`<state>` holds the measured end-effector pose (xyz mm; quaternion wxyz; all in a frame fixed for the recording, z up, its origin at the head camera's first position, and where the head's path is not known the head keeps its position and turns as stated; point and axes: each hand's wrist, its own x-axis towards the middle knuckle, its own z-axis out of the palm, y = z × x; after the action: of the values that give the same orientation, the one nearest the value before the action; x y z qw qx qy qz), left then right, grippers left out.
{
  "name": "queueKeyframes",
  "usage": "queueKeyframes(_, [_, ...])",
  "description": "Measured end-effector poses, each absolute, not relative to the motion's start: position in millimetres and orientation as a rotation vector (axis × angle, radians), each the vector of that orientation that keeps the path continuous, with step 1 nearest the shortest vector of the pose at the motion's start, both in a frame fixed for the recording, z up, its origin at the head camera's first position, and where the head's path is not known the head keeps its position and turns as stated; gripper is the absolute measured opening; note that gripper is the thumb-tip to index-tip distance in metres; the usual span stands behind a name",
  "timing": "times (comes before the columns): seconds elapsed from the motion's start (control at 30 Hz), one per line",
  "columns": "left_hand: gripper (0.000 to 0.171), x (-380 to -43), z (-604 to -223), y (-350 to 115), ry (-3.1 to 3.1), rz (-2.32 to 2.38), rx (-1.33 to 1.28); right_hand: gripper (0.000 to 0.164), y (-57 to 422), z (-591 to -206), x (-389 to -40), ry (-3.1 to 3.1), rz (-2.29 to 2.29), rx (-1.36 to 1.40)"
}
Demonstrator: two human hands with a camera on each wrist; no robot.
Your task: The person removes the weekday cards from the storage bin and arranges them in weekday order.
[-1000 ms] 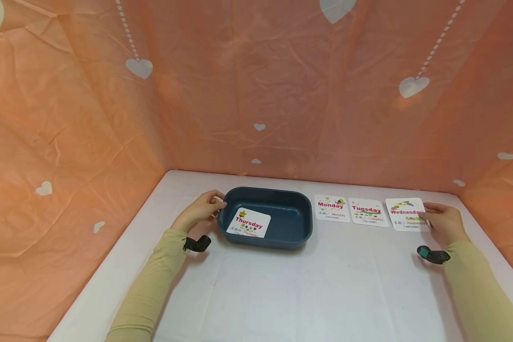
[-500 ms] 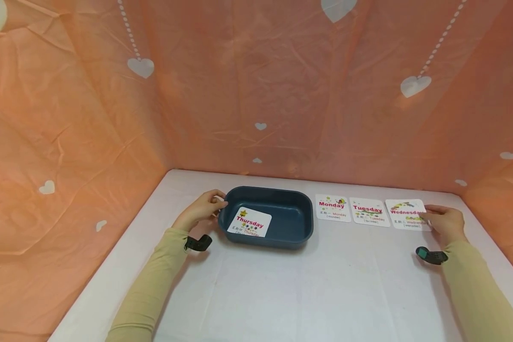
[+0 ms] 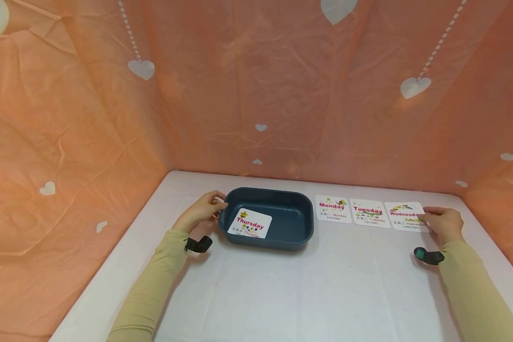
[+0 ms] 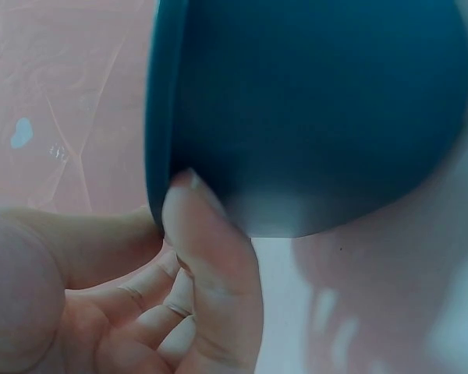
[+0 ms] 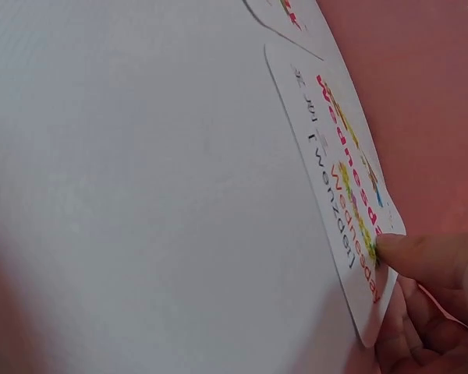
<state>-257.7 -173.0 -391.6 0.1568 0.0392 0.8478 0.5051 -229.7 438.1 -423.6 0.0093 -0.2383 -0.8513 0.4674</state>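
Note:
My left hand point(image 3: 202, 210) pinches the left end of a dark blue rectangular tray point(image 3: 289, 225); in the left wrist view the thumb point(image 4: 214, 265) lies against the tray wall point(image 4: 312, 109). A white card reading Thursday point(image 3: 251, 222) leans inside the tray's left part. Far to the right, my right hand point(image 3: 446, 222) holds the right edge of a Wednesday card point(image 3: 405, 216) between thumb and fingers, the thumb pressing on its printed face in the right wrist view. That card lies beside a Tuesday card point(image 3: 369, 213), almost in line with it.
A Monday card point(image 3: 333, 209) starts the row, just right of the tray. All of this is on a white-covered table point(image 3: 299, 289). Orange curtains point(image 3: 282, 95) with white hearts hang behind and at both sides.
My right hand has lowered the Wednesday card slightly and drawn it left toward the Tuesday card, so it lies closer in line. My left hand and the tray keep their place.

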Motion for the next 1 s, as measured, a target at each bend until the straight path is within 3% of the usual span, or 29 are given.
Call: queueKeyframes(1.0, [0.031, -256.9, -391.6, -172.6, 2.422, 1.447, 0.104, 0.051, 432.5, -422.0, -226.4, -2.729, 1.367, -0.692])
